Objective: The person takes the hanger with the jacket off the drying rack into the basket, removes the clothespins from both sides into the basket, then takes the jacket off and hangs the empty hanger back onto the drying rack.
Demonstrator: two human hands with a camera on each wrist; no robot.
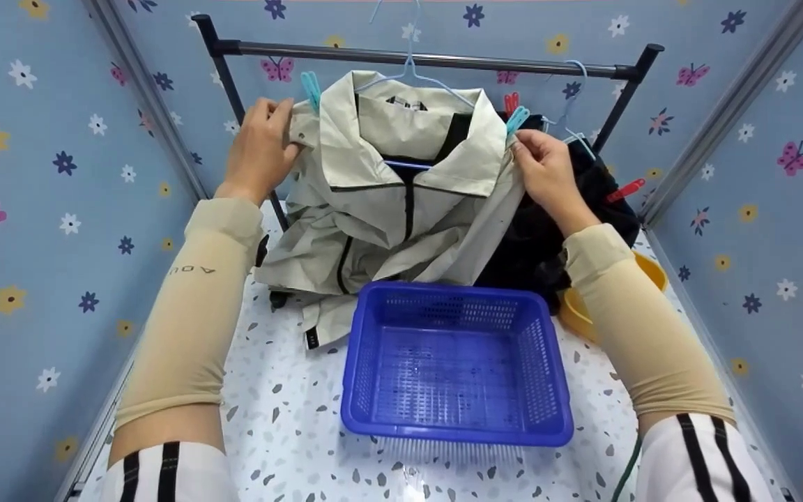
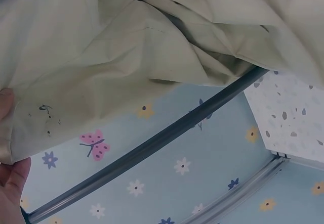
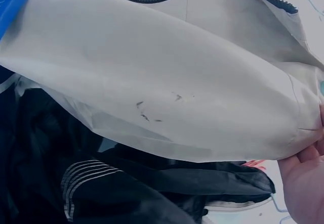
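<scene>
A pale beige jacket (image 1: 366, 209) with dark zippers hangs on a light-blue wire hanger (image 1: 401, 74). Teal clothespins sit at its shoulders, one on the left (image 1: 311, 90) and one on the right (image 1: 517, 120). My left hand (image 1: 261, 150) pinches the jacket's left-side shoulder between thumb and fingers, as the left wrist view also shows. On the opposite shoulder, just under the teal clothespin, my right hand (image 1: 551, 171) pinches the fabric. Dark smudges mark the jacket sleeve (image 3: 167, 92) in the right wrist view.
A dark metal rail (image 1: 373, 52) spans the back, with the hanger on it. Black clothing (image 1: 534, 244) with red clothespins (image 1: 626, 190) hangs to the right. A blue basket (image 1: 457, 434) stands in front on the speckled floor. A yellow basin (image 1: 576, 314) is partly hidden by my right forearm.
</scene>
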